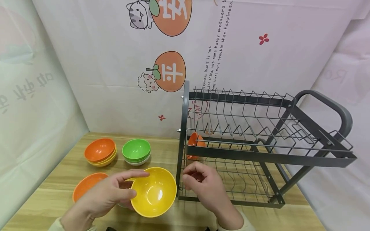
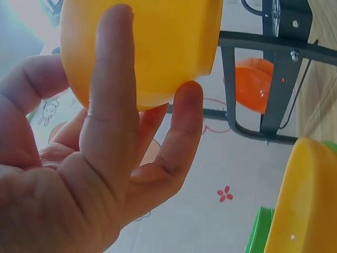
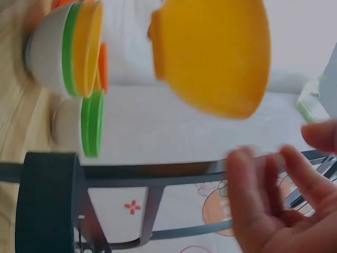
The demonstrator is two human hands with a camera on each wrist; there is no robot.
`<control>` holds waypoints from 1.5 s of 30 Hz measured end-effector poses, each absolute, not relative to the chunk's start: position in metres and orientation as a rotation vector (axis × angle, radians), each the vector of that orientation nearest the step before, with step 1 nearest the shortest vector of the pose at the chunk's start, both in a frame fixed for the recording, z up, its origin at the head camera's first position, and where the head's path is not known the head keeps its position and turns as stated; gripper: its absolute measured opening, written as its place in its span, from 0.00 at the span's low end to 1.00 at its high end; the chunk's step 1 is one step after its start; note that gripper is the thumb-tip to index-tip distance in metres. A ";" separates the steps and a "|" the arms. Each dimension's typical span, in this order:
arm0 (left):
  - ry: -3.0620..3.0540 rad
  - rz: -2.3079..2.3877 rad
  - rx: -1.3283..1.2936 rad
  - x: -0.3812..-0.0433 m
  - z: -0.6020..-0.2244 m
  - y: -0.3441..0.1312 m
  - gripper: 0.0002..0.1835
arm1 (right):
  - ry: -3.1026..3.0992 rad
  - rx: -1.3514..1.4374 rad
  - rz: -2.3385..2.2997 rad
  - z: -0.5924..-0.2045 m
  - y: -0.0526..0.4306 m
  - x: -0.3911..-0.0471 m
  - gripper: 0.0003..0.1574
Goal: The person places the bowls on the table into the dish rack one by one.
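Note:
My left hand (image 1: 108, 192) holds a yellow bowl (image 1: 157, 189) by its left side, thumb and fingers around the wall. The bowl is tipped so its inside faces the head view; in the left wrist view the fingers press the outside of the yellow bowl (image 2: 158, 52). To the right, my right hand (image 1: 203, 184) hovers in front of the dish rack (image 1: 231, 153), its fingers loosely bent with nothing between them. In the right wrist view the right hand (image 3: 279, 205) is apart from the bowl. An orange bowl (image 1: 193, 140) stands at the rack's left end, partly behind its bars.
Orange-over-yellow bowls (image 1: 99, 150) and green-over-white bowls (image 1: 136, 150) are stacked at the back left. Nearer, an orange bowl (image 1: 86, 184) is partly behind my left hand. Another stack, with a white bowl (image 3: 45, 50) at its bottom, is largely hidden in the head view.

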State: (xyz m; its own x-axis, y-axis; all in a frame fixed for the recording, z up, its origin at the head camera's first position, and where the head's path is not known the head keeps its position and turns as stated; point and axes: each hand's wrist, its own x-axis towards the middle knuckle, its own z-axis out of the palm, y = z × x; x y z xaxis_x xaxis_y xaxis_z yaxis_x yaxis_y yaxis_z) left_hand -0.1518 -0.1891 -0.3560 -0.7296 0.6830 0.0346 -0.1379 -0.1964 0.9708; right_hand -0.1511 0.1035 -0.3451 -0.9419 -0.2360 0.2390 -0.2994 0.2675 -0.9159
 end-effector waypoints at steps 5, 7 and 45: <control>1.509 1.959 0.605 -0.151 -0.354 -0.184 0.26 | -2.637 0.652 1.992 -0.337 0.103 -0.138 0.22; 1.491 1.956 0.598 -0.150 -0.353 -0.182 0.25 | -2.644 0.693 2.153 -0.336 0.102 -0.135 0.28; 1.473 2.015 0.529 -0.147 -0.354 -0.135 0.31 | -2.430 0.910 2.635 -0.350 0.147 -0.152 0.45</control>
